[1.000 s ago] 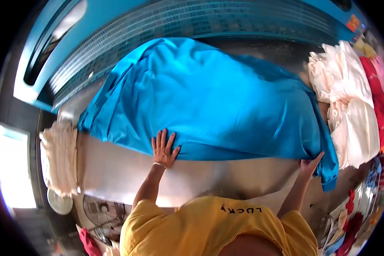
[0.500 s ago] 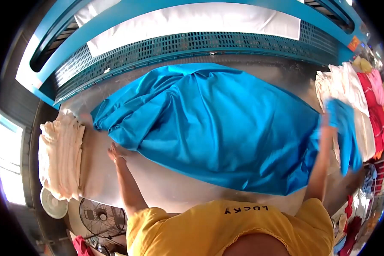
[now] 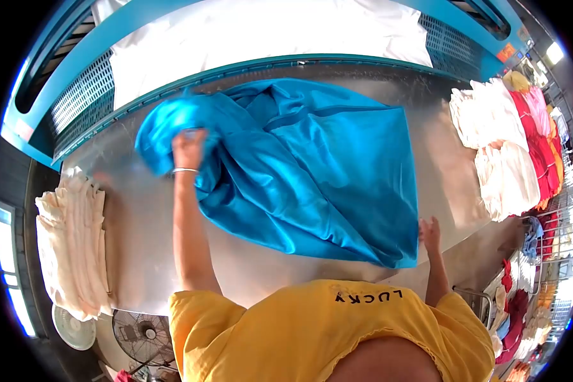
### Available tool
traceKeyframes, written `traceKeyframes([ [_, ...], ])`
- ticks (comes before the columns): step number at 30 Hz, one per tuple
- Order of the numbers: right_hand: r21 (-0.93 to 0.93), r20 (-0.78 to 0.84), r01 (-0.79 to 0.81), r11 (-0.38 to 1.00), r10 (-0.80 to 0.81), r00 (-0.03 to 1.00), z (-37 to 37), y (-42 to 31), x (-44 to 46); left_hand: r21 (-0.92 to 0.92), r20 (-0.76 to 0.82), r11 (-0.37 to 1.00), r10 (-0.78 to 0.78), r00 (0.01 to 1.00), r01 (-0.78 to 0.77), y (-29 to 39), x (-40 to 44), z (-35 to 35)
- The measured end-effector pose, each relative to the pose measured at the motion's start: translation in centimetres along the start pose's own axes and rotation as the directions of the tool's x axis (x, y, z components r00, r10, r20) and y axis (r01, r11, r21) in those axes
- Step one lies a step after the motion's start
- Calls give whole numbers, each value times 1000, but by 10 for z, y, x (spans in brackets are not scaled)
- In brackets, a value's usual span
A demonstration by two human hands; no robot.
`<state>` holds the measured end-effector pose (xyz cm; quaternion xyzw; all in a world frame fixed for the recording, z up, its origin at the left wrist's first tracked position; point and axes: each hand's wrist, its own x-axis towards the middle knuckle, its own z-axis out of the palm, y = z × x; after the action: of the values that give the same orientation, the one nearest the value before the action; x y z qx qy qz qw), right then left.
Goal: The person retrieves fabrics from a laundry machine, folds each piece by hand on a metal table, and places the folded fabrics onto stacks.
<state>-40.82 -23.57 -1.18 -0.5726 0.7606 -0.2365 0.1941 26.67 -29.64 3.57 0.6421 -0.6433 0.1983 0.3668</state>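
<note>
One side of the blue cloth (image 3: 356, 172) now lies flatter on the worktop (image 3: 254, 267); my left hand (image 3: 189, 149) clenches its bunched end, my right hand (image 3: 430, 235) loosely open, empty, beside the edge.

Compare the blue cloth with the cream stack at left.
The blue cloth lies loose and rumpled; the cream stack is compact and layered. The blue cloth covers far more table than the cream stack. The left hand touches the blue cloth, not the cream stack. Both are fabric.
</note>
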Motion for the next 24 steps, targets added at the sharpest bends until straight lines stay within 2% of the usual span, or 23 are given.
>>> traceKeyframes([
  [1,118,173,-202,972,180,968,0,5,3,-141,156,989,56,986,-34,62,14,-8],
  [2,170,255,-7,985,-37,966,1,-10,-1,-144,486,962,-137,863,234,121,9,-14],
  [3,346,258,-76,935,-17,966,10,-17,4,-35,625,995,92,775,-90,166,2,-19],
  [4,506,273,-147,850,4,962,20,-22,14,-32,681,987,138,719,-159,201,-18,-16],
  [5,645,295,-217,733,24,955,29,-30,26,-65,679,962,237,695,-265,226,-37,-22],
  [7,756,239,-216,617,47,970,11,-90,52,-191,622,972,226,749,-135,278,-67,-32],
  [8,819,272,-186,543,-82,959,4,-123,66,-321,669,940,138,731,115,306,-89,-29],
  [9,872,290,-168,459,-210,933,0,-156,76,-417,720,833,58,692,364,333,-112,-23],
  [10,897,272,-103,430,-353,895,-1,-197,72,-292,755,893,-4,656,342,357,-129,-18],
  [11,920,250,-46,389,-492,834,5,-237,60,-203,589,921,-157,792,333,377,-139,-11],
  [12,929,247,28,369,-674,696,19,-267,43,-192,503,843,-356,788,503,382,-150,6],
  [13,941,239,90,328,-825,512,28,-287,26,-197,397,729,-552,733,656,382,-167,23],
  [14,894,444,-93,439,-835,324,30,-303,10,-266,417,533,-688,594,803,379,-189,31],
  [15,787,599,-231,573,-798,64,37,-320,-10,-339,421,297,-800,427,892,376,-207,28],
  [16,900,433,67,430,-900,-55,54,-323,-3,-476,302,299,-828,473,827,387,-207,5],
  [17,834,117,550,41,-988,-104,58,-328,4,-387,446,91,-853,273,917,386,-231,-11],
  [18,757,22,653,-29,-997,-70,61,-334,12,-465,392,66,-879,272,883,384,-256,-28],
  [19,707,304,604,367,-930,209,51,-332,22,-542,333,53,-903,272,838,385,-281,-51],
  [20,681,264,617,394,-918,295,111,-313,92,-473,203,34,-968,147,880,398,-293,-85],
  [21,525,249,681,511,-857,451,179,-284,179,-399,86,-15,-996,21,917,414,-302,-121],
  [22,608,646,259,751,-657,389,171,-265,180,-245,-133,96,-989,65,965,419,-318,-145],
  [23,573,652,237,784,-612,448,145,-250,127,-240,-309,124,-950,45,963,408,-355,-137],
  [24,549,737,150,822,-562,376,143,-240,91,-595,-155,-107,-957,-244,796,405,-357,-150],
])
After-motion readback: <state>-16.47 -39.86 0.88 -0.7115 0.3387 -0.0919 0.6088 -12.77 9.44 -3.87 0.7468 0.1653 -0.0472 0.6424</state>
